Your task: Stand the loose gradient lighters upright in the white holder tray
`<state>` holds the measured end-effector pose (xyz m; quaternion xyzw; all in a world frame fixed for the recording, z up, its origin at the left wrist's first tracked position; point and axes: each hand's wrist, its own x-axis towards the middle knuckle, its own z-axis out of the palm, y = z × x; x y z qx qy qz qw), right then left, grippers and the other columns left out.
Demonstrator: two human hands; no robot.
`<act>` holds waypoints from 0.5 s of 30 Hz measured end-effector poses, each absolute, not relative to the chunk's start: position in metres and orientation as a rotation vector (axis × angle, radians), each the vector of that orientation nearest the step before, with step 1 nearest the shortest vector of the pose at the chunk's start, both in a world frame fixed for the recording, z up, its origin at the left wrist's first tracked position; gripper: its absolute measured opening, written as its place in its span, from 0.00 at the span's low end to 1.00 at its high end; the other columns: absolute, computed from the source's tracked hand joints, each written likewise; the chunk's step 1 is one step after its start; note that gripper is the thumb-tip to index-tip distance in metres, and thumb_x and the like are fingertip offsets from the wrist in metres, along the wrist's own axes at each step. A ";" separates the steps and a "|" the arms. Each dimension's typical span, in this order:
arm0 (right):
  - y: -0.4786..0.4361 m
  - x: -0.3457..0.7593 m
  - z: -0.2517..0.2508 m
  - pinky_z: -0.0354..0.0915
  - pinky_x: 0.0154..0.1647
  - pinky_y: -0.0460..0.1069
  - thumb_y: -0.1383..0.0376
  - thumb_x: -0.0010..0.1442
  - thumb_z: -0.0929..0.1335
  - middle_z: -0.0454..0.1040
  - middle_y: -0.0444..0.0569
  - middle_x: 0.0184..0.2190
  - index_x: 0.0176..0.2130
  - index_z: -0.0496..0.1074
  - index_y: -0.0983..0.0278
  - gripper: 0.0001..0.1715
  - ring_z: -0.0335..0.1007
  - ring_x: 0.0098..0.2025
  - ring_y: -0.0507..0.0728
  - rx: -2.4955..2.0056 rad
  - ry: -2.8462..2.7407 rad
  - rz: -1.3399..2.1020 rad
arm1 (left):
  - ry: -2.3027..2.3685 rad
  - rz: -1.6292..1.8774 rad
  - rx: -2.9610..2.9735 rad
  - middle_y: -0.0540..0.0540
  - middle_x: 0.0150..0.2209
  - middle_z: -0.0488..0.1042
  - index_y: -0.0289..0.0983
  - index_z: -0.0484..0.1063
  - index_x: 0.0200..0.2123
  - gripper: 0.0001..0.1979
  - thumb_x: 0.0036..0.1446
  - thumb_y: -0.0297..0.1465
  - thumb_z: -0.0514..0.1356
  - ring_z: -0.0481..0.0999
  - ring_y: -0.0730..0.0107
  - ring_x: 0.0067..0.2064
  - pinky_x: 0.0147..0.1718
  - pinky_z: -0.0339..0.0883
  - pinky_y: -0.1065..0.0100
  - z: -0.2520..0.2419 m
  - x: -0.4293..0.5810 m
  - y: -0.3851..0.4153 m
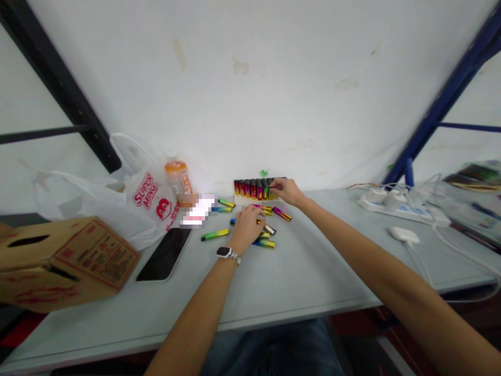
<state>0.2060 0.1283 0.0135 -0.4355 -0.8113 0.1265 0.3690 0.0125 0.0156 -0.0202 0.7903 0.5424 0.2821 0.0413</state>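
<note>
Shiny rainbow-coloured lighters with black tops stand upright in close rows in a pale, low holder against the wall. My right hand is at the right end of these rows, its fingers pinched on a lighter top there; the fingertips partly hide it. My left hand, wearing a watch, reaches over loose lighters lying on the table, fingers bent and slightly apart. Around it lie a green-yellow lighter, a blue-yellow lighter and a pink-gold lighter. What lies under the left palm is hidden.
To the left are a cardboard box, a white plastic bag, an orange-labelled bottle and a black-screened phone. On the right, a power strip and a white charger trail cables. Metal frame posts flank the table.
</note>
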 end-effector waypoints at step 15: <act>0.086 0.206 -0.006 0.64 0.52 0.53 0.62 0.64 0.66 0.64 0.56 0.49 0.67 0.61 0.63 0.35 0.69 0.45 0.59 -1.407 -2.199 -0.008 | 1.657 0.874 2.403 0.42 0.45 0.75 0.39 0.77 0.38 0.07 0.61 0.31 0.58 0.71 0.54 0.50 0.50 0.64 0.56 -0.023 0.015 0.018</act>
